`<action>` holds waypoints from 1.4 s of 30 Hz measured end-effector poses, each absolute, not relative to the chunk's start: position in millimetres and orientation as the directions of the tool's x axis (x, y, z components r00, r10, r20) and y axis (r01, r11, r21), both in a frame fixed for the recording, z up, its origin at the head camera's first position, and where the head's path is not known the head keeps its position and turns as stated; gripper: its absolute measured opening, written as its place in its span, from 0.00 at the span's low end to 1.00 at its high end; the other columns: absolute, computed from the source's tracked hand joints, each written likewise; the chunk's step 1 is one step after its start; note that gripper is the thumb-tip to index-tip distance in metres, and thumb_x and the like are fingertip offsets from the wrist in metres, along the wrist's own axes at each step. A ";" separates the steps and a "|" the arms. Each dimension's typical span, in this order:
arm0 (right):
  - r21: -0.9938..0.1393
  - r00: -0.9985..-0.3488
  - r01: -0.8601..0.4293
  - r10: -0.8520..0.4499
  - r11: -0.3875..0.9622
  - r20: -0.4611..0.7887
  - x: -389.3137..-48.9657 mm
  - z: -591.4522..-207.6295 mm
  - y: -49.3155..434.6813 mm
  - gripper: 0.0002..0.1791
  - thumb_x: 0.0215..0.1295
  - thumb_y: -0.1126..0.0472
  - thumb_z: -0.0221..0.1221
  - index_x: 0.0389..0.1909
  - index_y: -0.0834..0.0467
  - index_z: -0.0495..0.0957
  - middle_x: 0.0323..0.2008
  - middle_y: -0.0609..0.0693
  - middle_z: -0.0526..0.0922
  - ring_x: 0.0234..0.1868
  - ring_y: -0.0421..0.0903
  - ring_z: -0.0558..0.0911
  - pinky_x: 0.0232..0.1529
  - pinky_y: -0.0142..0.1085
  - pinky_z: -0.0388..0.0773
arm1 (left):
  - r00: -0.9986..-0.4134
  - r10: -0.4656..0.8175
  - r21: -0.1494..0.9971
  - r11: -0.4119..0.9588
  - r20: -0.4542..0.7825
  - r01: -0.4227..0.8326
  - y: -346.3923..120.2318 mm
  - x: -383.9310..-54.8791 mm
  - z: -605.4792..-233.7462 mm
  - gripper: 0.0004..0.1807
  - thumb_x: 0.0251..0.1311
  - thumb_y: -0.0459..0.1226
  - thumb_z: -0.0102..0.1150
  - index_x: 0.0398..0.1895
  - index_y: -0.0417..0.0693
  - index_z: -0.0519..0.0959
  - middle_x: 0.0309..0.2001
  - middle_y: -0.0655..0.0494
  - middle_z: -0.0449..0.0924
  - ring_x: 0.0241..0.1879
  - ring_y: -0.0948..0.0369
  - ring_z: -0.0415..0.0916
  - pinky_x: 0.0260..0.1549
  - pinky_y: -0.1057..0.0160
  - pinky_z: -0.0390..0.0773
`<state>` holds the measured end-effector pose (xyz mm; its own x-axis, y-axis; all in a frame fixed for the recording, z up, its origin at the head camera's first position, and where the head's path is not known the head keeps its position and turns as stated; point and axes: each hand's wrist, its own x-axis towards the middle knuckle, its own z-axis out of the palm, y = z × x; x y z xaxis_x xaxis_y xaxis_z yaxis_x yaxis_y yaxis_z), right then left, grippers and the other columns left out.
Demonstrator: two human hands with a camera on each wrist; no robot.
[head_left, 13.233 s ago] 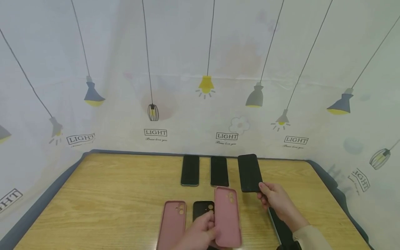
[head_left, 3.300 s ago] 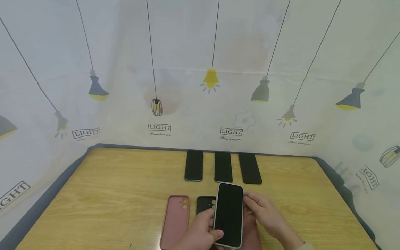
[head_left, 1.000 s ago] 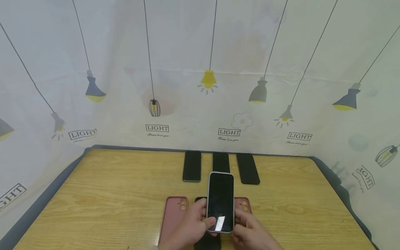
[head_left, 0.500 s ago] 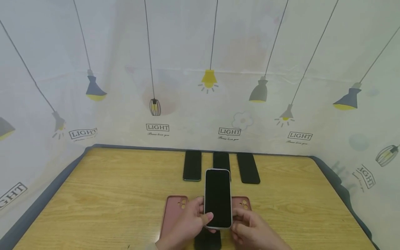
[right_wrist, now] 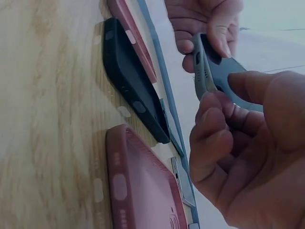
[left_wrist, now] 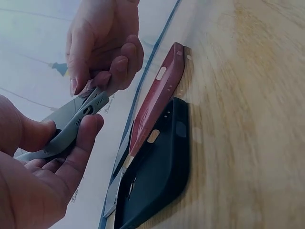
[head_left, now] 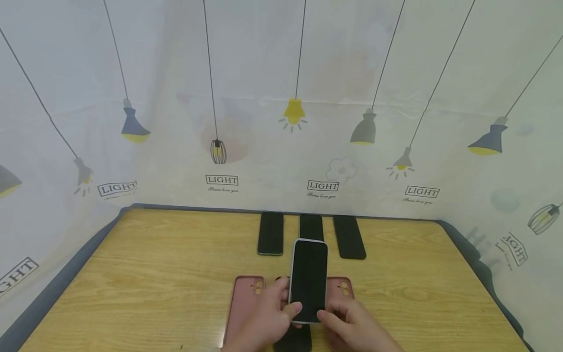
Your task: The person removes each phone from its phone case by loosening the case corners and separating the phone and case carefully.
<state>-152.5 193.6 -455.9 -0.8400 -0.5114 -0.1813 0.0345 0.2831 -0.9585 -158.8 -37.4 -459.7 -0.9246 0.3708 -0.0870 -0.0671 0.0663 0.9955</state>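
A black-screened smartphone (head_left: 309, 274) is held up above the table, screen upward. Around it sits a pale grey phone case (left_wrist: 76, 126); in both wrist views its bottom edge stands partly away from the phone. My left hand (head_left: 268, 315) grips the phone's left side, thumb over the lower screen. At the lower right corner my right hand (head_left: 358, 325) pinches phone and case, its thumb on the screen edge. Below lie a pink phone case (head_left: 241, 305), a black phone case (head_left: 293, 338) and another pink phone case (head_left: 340, 284), partly hidden by the hands and phone.
Along the table's far edge lie a left phone (head_left: 270, 233), a middle phone (head_left: 311, 226) partly covered by the held one, and a right phone (head_left: 349, 237). The wooden table (head_left: 154, 274) meets a printed cloth (head_left: 264, 156) behind and at both sides.
A pink case and a dark phone were held 13 seconds ago; both are now down. The pale-cased phone is in hand instead. Just now my right thumb came onto its lower corner.
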 end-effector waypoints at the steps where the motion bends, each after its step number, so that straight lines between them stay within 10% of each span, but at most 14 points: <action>1: -0.955 -0.848 0.020 -0.501 0.295 -0.172 -152.1 -456.9 192.5 0.15 0.79 0.55 0.56 0.43 0.64 0.83 0.25 0.49 0.76 0.24 0.41 0.76 0.26 0.31 0.74 | -0.923 0.378 0.997 0.050 -0.071 -0.056 -37.0 -158.1 -459.6 0.19 0.71 0.23 0.54 0.63 0.37 0.73 0.44 0.43 0.87 0.35 0.53 0.84 0.31 0.56 0.88; 22: -0.930 -0.891 -0.029 -0.431 0.367 -0.142 -150.9 -456.9 186.3 0.17 0.76 0.53 0.60 0.52 0.62 0.85 0.35 0.52 0.86 0.30 0.42 0.80 0.30 0.30 0.74 | -0.895 0.443 0.998 -0.022 -0.044 -0.060 -37.3 -155.6 -452.5 0.21 0.71 0.22 0.52 0.66 0.35 0.71 0.46 0.43 0.87 0.39 0.53 0.87 0.32 0.59 0.88; 42: -0.988 -0.933 0.087 -0.338 0.130 -0.126 -140.9 -458.6 187.6 0.22 0.74 0.59 0.62 0.28 0.74 0.72 0.16 0.45 0.69 0.18 0.38 0.70 0.21 0.27 0.68 | -0.899 0.427 0.991 -0.038 -0.101 -0.129 -39.0 -162.2 -451.4 0.21 0.70 0.27 0.61 0.64 0.38 0.74 0.47 0.43 0.88 0.42 0.50 0.88 0.34 0.52 0.89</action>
<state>-140.9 187.6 -458.6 -0.9328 -0.3375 -0.1262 0.0865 0.1303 -0.9877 -162.2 -39.0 -451.4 -0.8986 0.4271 -0.1007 -0.1291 -0.0380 0.9909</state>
